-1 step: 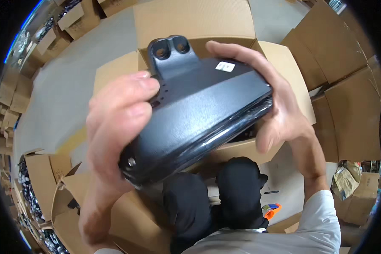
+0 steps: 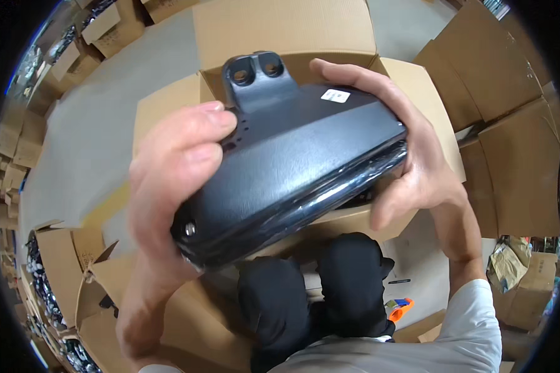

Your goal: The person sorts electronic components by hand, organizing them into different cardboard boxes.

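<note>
A black plastic housing (image 2: pixel 292 155) is held up between my two hands, tilted with its right end higher. From its far side sticks out a bracket with two holes (image 2: pixel 257 73), and a small white label (image 2: pixel 335 96) is stuck on its top face. Shiny clear film covers its near, lower edge. My left hand (image 2: pixel 180 168) grips the left end, fingers on top near a row of small holes. My right hand (image 2: pixel 410 143) is wrapped round the right end, thumb below. The underside is hidden.
Beneath the housing stands an open carton (image 2: pixel 286 28) with its flaps spread; dark things show inside. Another open carton (image 2: pixel 186 323) is at lower left. Large cardboard boxes (image 2: pixel 516 168) stand at right. An orange-handled tool (image 2: pixel 401 309) and a black pen-like item (image 2: pixel 399 281) lie near my knees.
The housing has shifted very slightly to the right, with both hands still on it.
</note>
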Action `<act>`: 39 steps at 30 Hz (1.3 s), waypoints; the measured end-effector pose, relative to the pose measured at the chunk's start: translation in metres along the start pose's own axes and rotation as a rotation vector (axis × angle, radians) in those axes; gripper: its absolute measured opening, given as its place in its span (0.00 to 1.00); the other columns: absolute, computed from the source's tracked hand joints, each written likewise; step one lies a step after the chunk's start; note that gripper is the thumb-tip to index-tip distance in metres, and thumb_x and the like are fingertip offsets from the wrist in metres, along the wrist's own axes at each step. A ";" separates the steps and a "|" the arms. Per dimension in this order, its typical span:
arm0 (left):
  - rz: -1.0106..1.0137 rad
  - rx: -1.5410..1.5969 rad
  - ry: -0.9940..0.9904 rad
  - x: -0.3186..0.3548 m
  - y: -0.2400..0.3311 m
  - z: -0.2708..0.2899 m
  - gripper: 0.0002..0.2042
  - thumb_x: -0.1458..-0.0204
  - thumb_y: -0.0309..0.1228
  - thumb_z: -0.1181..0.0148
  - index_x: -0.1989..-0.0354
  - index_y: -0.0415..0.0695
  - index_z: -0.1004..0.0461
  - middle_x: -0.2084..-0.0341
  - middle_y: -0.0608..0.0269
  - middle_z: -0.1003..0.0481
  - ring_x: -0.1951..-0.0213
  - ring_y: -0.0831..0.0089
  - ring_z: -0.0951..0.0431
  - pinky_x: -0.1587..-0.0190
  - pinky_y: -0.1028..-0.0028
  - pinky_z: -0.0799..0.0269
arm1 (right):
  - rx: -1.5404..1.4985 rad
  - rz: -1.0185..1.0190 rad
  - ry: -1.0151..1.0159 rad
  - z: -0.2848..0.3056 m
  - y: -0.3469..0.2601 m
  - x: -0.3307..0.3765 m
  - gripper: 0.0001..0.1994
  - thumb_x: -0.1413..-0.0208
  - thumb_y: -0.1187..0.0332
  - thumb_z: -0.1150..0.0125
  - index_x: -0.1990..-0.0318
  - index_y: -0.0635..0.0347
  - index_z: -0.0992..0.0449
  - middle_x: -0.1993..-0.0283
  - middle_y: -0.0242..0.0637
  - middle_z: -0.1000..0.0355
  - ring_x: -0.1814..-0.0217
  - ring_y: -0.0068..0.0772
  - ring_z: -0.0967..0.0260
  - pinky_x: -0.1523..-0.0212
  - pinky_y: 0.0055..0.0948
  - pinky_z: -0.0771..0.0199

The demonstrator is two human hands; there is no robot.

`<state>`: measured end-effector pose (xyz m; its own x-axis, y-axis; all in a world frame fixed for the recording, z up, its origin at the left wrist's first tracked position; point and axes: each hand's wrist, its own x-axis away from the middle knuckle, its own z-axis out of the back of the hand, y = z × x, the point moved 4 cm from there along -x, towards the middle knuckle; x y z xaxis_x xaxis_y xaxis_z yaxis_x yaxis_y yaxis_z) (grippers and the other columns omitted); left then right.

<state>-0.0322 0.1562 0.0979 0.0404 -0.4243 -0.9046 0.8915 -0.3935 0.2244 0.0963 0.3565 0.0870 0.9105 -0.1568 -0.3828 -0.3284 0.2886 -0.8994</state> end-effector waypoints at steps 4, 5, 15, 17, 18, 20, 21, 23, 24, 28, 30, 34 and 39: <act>0.139 0.100 -0.156 0.025 -0.041 -0.028 0.41 0.61 0.30 0.19 0.38 0.40 0.40 0.45 0.40 0.29 0.43 0.50 0.26 0.41 0.54 0.28 | 0.334 -0.115 0.015 0.022 0.029 0.001 0.54 0.73 0.43 0.16 0.37 0.65 0.32 0.37 0.43 0.29 0.34 0.40 0.32 0.35 0.37 0.32; 0.153 0.108 -0.158 0.028 -0.047 -0.031 0.41 0.61 0.30 0.19 0.38 0.40 0.40 0.45 0.40 0.29 0.43 0.50 0.26 0.41 0.54 0.28 | 0.330 -0.130 0.012 0.026 0.034 0.000 0.54 0.73 0.43 0.16 0.37 0.65 0.32 0.37 0.43 0.29 0.34 0.40 0.32 0.35 0.37 0.32; 0.637 0.403 -0.039 0.022 -0.077 -0.048 0.53 0.72 0.35 0.14 0.35 0.34 0.42 0.46 0.51 0.27 0.43 0.63 0.26 0.38 0.67 0.30 | 0.764 0.036 0.000 -0.003 0.044 -0.015 0.39 0.61 0.70 0.21 0.38 0.67 0.32 0.48 0.46 0.25 0.46 0.37 0.25 0.43 0.35 0.27; 0.776 0.309 -0.014 0.032 -0.093 -0.039 0.62 0.73 0.54 0.17 0.31 0.32 0.46 0.52 0.56 0.24 0.48 0.65 0.23 0.42 0.70 0.28 | 0.214 -0.207 0.208 -0.001 0.045 -0.011 0.35 0.55 0.61 0.22 0.42 0.70 0.31 0.48 0.42 0.25 0.48 0.33 0.26 0.42 0.34 0.28; 0.955 0.628 -0.069 0.041 -0.095 -0.051 0.61 0.72 0.55 0.18 0.32 0.32 0.45 0.53 0.56 0.23 0.52 0.66 0.21 0.46 0.71 0.26 | 0.197 -0.194 0.230 -0.002 0.046 -0.011 0.34 0.55 0.62 0.21 0.43 0.69 0.30 0.50 0.41 0.24 0.49 0.32 0.26 0.44 0.31 0.27; 1.185 1.012 -0.286 0.046 -0.092 -0.059 0.50 0.65 0.49 0.19 0.36 0.34 0.39 0.54 0.56 0.24 0.56 0.71 0.22 0.49 0.72 0.25 | 0.233 -0.155 0.275 -0.001 0.045 -0.015 0.33 0.52 0.58 0.22 0.44 0.69 0.29 0.54 0.39 0.23 0.52 0.29 0.25 0.47 0.29 0.25; 1.248 1.079 -0.457 0.051 -0.092 -0.055 0.40 0.58 0.41 0.20 0.40 0.35 0.34 0.54 0.57 0.25 0.56 0.73 0.24 0.49 0.73 0.25 | 0.219 -0.091 0.272 0.006 0.060 -0.014 0.32 0.48 0.53 0.26 0.44 0.69 0.29 0.57 0.39 0.22 0.54 0.28 0.25 0.49 0.28 0.24; 1.363 1.174 -0.558 0.067 -0.091 -0.048 0.44 0.55 0.33 0.24 0.32 0.33 0.44 0.59 0.52 0.21 0.67 0.73 0.19 0.61 0.75 0.23 | 0.094 -0.204 0.356 0.009 0.095 -0.013 0.30 0.43 0.50 0.32 0.45 0.69 0.29 0.57 0.40 0.22 0.54 0.27 0.24 0.50 0.28 0.22; 1.434 1.088 -0.670 0.077 -0.091 -0.048 0.42 0.54 0.28 0.27 0.32 0.33 0.44 0.62 0.53 0.21 0.69 0.74 0.20 0.65 0.76 0.24 | -0.007 -0.237 0.367 0.009 0.105 -0.016 0.28 0.40 0.51 0.35 0.47 0.68 0.29 0.56 0.41 0.22 0.54 0.28 0.23 0.50 0.30 0.21; 1.263 0.269 -1.000 0.069 -0.127 -0.022 0.29 0.53 0.20 0.34 0.39 0.36 0.33 0.67 0.56 0.20 0.70 0.74 0.22 0.69 0.73 0.26 | -0.454 -0.615 0.328 0.004 0.183 -0.002 0.25 0.38 0.53 0.36 0.46 0.65 0.29 0.54 0.38 0.24 0.48 0.29 0.25 0.41 0.34 0.27; 1.096 -0.110 -1.052 0.068 -0.156 0.009 0.29 0.54 0.21 0.33 0.40 0.38 0.31 0.65 0.56 0.20 0.66 0.70 0.20 0.63 0.69 0.24 | -0.587 -0.925 0.074 -0.035 0.242 0.015 0.28 0.40 0.52 0.35 0.41 0.65 0.31 0.46 0.40 0.24 0.47 0.32 0.26 0.40 0.31 0.30; 0.066 -0.740 -0.847 0.055 -0.137 0.029 0.26 0.53 0.26 0.33 0.42 0.43 0.29 0.49 0.54 0.25 0.43 0.57 0.28 0.34 0.56 0.42 | -0.677 -1.225 -0.025 -0.128 0.306 0.039 0.33 0.40 0.58 0.33 0.36 0.74 0.38 0.42 0.48 0.28 0.41 0.42 0.28 0.35 0.43 0.29; 0.358 -0.849 -0.893 0.076 -0.058 0.123 0.27 0.53 0.23 0.32 0.42 0.44 0.28 0.39 0.53 0.30 0.35 0.54 0.33 0.29 0.50 0.47 | 0.192 -1.240 -0.052 -0.194 0.386 0.039 0.39 0.40 0.40 0.42 0.38 0.73 0.34 0.45 0.52 0.27 0.39 0.45 0.31 0.35 0.48 0.35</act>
<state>-0.1364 0.0470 0.0604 0.3154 -0.9249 -0.2124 0.9137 0.3564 -0.1953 -0.0439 0.2785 -0.3162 0.5901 -0.3841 0.7101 0.7923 0.1071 -0.6006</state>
